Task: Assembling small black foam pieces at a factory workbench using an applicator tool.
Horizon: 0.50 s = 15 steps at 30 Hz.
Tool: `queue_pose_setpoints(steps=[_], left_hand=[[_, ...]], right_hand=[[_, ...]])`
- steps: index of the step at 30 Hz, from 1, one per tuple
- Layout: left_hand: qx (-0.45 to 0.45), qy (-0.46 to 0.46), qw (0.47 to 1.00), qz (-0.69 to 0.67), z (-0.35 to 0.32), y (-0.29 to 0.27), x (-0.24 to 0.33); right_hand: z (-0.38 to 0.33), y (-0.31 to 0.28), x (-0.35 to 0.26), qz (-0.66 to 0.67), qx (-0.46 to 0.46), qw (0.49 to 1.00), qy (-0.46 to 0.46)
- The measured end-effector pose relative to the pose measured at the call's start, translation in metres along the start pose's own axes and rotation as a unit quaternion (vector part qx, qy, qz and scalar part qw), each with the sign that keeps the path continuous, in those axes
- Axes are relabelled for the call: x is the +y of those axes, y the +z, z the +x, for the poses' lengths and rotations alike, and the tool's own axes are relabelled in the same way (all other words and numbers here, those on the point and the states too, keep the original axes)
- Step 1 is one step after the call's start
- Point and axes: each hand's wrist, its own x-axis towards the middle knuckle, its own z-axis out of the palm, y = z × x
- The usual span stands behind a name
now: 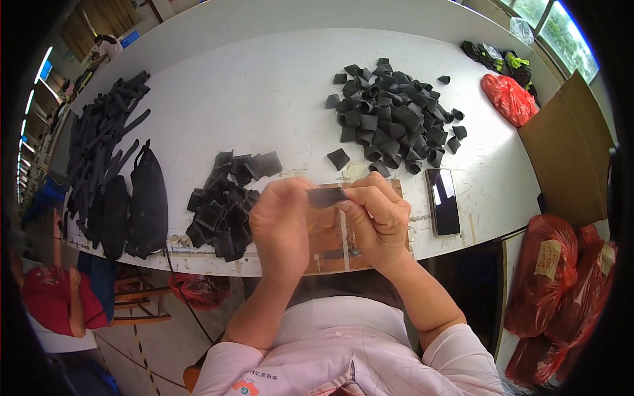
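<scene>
Between my two hands, above a brown board (323,247) at the table's near edge, is a small black fabric piece (326,197). The fingers of my left hand (281,218) pinch its left end. My right hand (380,214) grips the right end between thumb and fingers. Left of my left hand lies a pile of flat black fabric pieces (224,218). Farther off, a larger heap of black fabric loops (396,115) spreads behind my right hand, with one single piece (338,159) lying apart from it.
A phone (444,201) lies right of my right hand. Black strips (105,132) and black pouches (148,201) cover the table's left end. A red plastic bag (508,99) and a cardboard sheet (568,148) stand at the right. Red bags (541,277) sit below. A person (56,300) is at lower left.
</scene>
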Motion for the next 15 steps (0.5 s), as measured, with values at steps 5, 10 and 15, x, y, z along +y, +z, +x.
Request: queue_pose_setpoints(steps=[5,10,15], left_hand=[[0.025,-0.03,0.992,0.121,0.004,0.013,0.013],[-0.041,-0.13,0.977,0.166,0.008,-0.007,0.007],[0.008,-0.401,0.856,-0.327,0.007,-0.015,0.0]], right_hand=[[0.001,-0.002,0.0,-0.023,-0.01,1.0,0.017],[0.004,-0.005,-0.003,-0.061,-0.066,0.996,0.028],[0.002,-0.001,-0.008,-0.044,-0.053,0.997,0.024]])
